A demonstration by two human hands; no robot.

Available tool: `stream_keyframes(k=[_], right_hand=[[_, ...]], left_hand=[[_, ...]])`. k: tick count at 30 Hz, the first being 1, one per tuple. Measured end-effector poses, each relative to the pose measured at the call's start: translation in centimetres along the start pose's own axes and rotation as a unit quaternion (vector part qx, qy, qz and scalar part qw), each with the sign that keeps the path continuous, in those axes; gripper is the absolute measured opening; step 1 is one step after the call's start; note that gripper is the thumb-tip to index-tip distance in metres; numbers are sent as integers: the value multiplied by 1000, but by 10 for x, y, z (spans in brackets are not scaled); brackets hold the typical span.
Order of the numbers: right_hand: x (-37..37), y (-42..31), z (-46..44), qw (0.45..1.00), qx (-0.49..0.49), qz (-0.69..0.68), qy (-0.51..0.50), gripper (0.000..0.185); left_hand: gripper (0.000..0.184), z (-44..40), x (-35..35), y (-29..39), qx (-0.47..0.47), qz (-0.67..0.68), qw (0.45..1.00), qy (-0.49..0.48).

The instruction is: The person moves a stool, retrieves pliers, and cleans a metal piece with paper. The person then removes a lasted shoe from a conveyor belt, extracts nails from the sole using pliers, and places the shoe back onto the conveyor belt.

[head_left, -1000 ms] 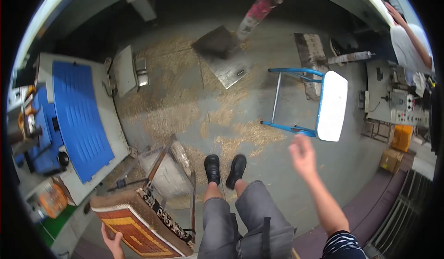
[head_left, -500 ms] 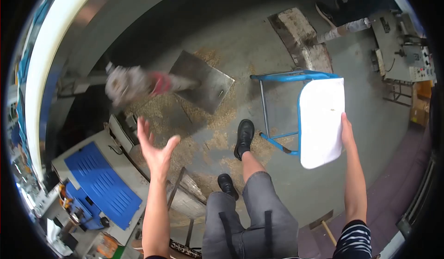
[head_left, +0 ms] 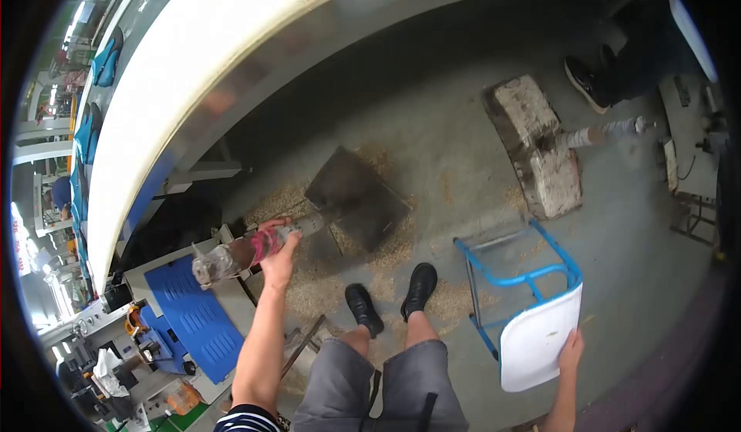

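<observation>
My left hand is closed around an upright post near its top, at a band of pink wrapping. Ragged grey-white material covers the post, which rises from a dark square metal base plate. On the right, a stool with a white padded seat and blue tube frame stands tilted in view. My right hand grips the right edge of that seat, with some of its fingers hidden.
Debris litters the floor around my shoes. A machine with a blue vented panel is at left. A second post on a block-weighted base stands upper right, near another person's shoe. A long pale curved surface crosses the top.
My left hand went from open in the air to closed around the post, which was blurred and tilted before. The stool, with my right hand on it, now appears lower and turned.
</observation>
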State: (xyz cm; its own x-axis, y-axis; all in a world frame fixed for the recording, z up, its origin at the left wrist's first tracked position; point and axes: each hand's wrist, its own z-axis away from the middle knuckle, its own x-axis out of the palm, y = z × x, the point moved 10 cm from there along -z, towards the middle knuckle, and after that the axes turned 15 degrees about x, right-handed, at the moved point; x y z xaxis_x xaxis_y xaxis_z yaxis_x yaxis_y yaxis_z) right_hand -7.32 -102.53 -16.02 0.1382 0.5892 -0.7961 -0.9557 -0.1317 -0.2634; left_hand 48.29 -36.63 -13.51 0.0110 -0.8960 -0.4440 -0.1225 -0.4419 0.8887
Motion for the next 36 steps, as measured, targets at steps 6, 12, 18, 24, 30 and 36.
stream_keyframes(k=[6, 12, 18, 24, 30, 36], right_hand=[[-39, 9, 36, 982, 112, 141, 54, 53], [-47, -152, 30, 991, -37, 46, 121, 49], [-54, -598, 160, 895, -420, -113, 97, 50], [-24, -809, 216, 775, -569, 93, 259, 71], [1, -824, 245, 644, -661, 84, 375, 26], [-27, -732, 203, 812, -568, -74, 116, 21]], left_hand=[[42, -12, -77, -28, -57, 47, 997, 27], [42, 2, -141, -58, -62, 17, 994, 85], [44, 26, -169, -79, -33, -48, 997, 58], [57, 50, -190, -95, -134, -114, 984, -9], [74, 106, -176, -85, -220, -84, 970, 63], [83, 102, 2, 61, -263, 175, 938, -140]])
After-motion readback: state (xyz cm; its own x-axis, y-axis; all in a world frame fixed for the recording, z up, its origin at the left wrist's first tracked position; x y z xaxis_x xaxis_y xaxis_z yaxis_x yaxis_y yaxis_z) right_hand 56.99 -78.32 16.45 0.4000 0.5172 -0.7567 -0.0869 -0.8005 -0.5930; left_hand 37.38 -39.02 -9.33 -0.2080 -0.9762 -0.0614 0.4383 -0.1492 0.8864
